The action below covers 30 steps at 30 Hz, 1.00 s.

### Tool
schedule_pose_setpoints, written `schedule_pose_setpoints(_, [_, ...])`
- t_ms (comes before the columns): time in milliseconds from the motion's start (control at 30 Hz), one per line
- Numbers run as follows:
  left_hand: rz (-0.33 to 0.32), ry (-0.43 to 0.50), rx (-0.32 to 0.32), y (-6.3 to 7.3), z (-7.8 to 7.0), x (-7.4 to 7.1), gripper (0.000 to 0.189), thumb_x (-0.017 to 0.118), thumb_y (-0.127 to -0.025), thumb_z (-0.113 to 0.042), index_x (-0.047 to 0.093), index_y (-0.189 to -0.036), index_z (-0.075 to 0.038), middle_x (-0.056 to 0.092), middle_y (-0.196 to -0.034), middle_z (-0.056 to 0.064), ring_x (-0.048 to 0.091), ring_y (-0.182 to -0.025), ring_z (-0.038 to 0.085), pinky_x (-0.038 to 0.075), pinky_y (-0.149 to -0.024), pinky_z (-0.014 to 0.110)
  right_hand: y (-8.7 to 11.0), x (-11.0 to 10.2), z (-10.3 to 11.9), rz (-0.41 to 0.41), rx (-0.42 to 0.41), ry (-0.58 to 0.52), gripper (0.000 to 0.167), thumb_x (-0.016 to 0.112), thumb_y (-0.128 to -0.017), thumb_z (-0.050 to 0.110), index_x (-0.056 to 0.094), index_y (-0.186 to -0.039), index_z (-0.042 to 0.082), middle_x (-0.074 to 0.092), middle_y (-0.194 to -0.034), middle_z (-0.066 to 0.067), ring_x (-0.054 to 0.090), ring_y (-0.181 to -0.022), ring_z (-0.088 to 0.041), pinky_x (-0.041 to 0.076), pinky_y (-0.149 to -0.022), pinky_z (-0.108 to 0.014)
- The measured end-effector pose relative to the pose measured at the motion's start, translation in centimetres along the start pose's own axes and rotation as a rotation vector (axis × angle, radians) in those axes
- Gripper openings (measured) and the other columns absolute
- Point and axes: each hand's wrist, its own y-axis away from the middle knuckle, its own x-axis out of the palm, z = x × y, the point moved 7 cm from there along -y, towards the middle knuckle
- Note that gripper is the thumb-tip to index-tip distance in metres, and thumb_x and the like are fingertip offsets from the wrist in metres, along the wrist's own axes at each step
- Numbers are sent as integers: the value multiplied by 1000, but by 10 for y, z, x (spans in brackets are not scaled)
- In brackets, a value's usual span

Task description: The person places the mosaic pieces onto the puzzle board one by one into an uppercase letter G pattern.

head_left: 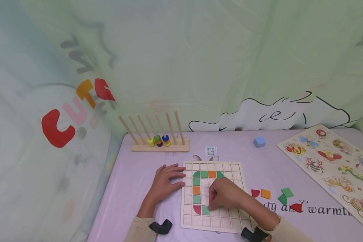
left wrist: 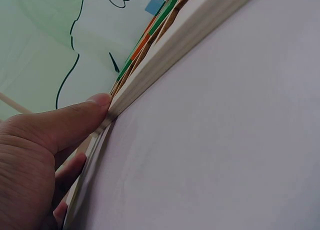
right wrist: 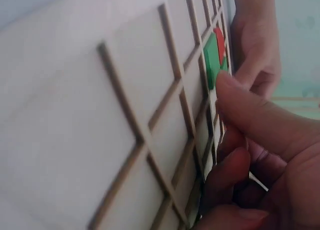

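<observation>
A wooden grid board [head_left: 188, 219] lies on the table, holding a C-like run of green, orange and red tiles. My right hand [head_left: 225, 193] is over the middle of it, fingers bent, with the thumb at the right edge of a green square tile [head_left: 205, 210] in the lower row. That green tile [right wrist: 212, 60] shows beside the thumb tip in the right wrist view, next to a red quarter-round tile [head_left: 197, 209]. My left hand [head_left: 164, 183], fingers spread, touches the board's left edge; its thumb [left wrist: 97, 102] rests against the rim there.
Loose tiles, such as an orange square [head_left: 266, 194] and a red piece [head_left: 296, 207], lie right of the board. Behind it are a small pattern card [head_left: 211, 151], a peg rack with rings [head_left: 160, 148] and a blue cube [head_left: 259, 142]. An insect puzzle board [head_left: 329, 161] lies far right.
</observation>
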Motion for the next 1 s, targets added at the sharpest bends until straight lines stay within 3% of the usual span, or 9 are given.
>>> schedule_pose_setpoints(200, [1, -2, -8, 0, -1, 0, 27, 82, -86, -32, 79, -112, -24, 68, -135, -12, 50, -143, 18, 20, -124, 57, 4, -22, -11, -24, -75, -27, 23, 90, -75, 19, 69, -67, 22, 58, -59, 9, 51, -62, -7, 41, -54, -22])
schedule_pose_setpoints(367, [1, -3, -8, -1, -1, 0, 27, 83, -86, -31, 79, -112, -24, 68, -135, -12, 51, -142, 18, 20, -124, 56, 13, -48, -22, -56, -81, -27, 20, 88, -77, 22, 69, -70, 22, 59, -64, 10, 51, -66, -7, 42, -57, -22])
schedule_pose_setpoints(700, [-2, -8, -14, 0, 0, 0, 27, 82, -86, -32, 79, -112, -24, 68, -135, -12, 50, -142, 18, 20, -124, 56, 41, -89, -64, -52, 21, 30, 14, 84, -83, 30, 71, -82, 25, 60, -72, 8, 53, -72, -11, 42, -62, -23])
schedule_pose_setpoints(1000, [-4, -15, -10, 0, 1, 1, 28, 83, -86, -32, 79, -112, -25, 68, -135, -13, 50, -143, 17, 21, -124, 56, 60, -107, -111, -65, 121, 69, 17, 83, -83, 33, 72, -90, 22, 60, -79, 5, 52, -80, -14, 43, -63, -23])
